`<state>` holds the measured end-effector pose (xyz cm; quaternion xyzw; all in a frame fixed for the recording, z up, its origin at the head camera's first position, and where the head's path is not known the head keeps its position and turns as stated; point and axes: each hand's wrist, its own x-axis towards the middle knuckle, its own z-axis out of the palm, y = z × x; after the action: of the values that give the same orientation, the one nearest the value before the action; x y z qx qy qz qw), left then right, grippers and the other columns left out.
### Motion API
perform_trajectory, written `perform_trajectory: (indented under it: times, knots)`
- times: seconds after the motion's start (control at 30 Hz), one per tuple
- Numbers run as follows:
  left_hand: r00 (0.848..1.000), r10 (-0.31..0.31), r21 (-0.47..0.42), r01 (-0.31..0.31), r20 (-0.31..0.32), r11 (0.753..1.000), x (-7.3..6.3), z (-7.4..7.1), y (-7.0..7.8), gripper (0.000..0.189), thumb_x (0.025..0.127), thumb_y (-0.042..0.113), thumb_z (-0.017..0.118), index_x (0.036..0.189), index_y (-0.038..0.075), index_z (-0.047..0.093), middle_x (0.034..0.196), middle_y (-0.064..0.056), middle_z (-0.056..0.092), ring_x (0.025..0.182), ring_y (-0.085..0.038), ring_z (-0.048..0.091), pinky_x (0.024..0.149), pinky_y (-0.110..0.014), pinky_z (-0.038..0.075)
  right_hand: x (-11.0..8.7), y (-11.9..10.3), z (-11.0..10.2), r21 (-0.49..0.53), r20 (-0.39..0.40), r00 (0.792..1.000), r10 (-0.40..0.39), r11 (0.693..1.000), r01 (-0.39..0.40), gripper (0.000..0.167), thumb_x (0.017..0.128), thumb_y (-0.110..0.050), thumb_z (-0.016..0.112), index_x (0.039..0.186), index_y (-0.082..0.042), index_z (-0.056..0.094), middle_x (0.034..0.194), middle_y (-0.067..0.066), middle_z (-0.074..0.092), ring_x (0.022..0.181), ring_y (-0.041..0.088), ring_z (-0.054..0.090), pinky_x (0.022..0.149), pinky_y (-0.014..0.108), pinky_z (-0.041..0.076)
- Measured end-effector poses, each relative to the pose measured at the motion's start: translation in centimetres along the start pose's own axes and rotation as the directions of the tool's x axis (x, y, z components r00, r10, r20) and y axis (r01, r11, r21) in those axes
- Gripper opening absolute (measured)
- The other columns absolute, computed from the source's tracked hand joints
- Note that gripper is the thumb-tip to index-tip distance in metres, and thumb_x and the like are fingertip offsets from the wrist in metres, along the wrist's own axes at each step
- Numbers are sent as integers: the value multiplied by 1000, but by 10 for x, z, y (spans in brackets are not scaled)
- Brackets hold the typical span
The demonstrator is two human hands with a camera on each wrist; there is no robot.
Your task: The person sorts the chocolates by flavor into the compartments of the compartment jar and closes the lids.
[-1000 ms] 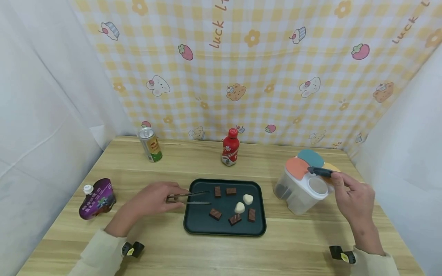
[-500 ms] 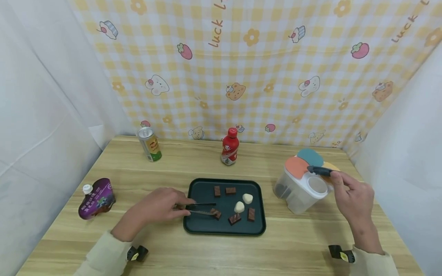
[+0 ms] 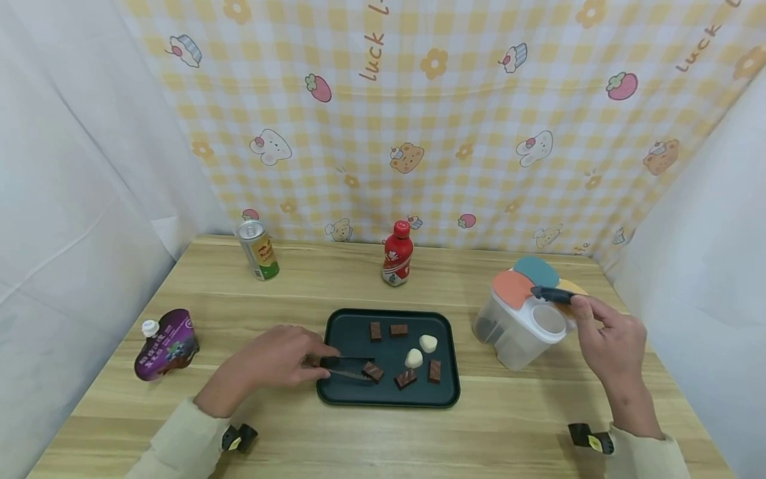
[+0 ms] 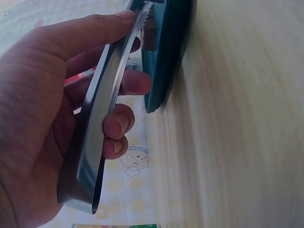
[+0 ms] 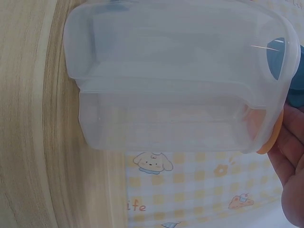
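Here, left grip (image 3: 276,356) clasps tongs (image 4: 92,133); right grip (image 3: 615,342) pinches one flap (image 3: 553,295); one tray (image 3: 350,336) holds five chocolates (image 3: 405,379), two white lumps (image 3: 414,358).

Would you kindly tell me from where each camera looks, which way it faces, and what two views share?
Head: worn on the head, facing forward and down at the tray; left hand, right hand and sleeves show.
Left wrist: worn on that wrist, facing along the tongs toward the tray; the left hand shows.
Right wrist: worn on that wrist, facing the box; part of the right hand shows at the right edge.
Shared: head and left wrist both show the tongs and tray.
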<state>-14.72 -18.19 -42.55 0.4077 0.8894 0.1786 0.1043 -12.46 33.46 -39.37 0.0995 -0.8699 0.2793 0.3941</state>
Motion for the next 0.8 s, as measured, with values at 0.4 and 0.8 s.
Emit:
perform_trajectory:
  times: [0.4,0.8]
  knots:
    - [1000,-3,-19,3,12,1000,1,0,0,26,95,31,76,117,17,81,107,4,77,61,4,45,53,-23,40,0,2,1,5,-5,1000,-5,1000,5,39,104,-26,65,94,10,77,86,30,71,39,-3,30,38,19,18]
    - [1000,25,-41,-25,6,999,0,2,-3,26,97,30,75,118,16,81,108,4,76,59,5,43,50,-22,37,0,0,-1,10,-1,1000,3,1000,-3,38,103,-25,66,95,10,78,84,30,71,39,-2,30,40,19,19]
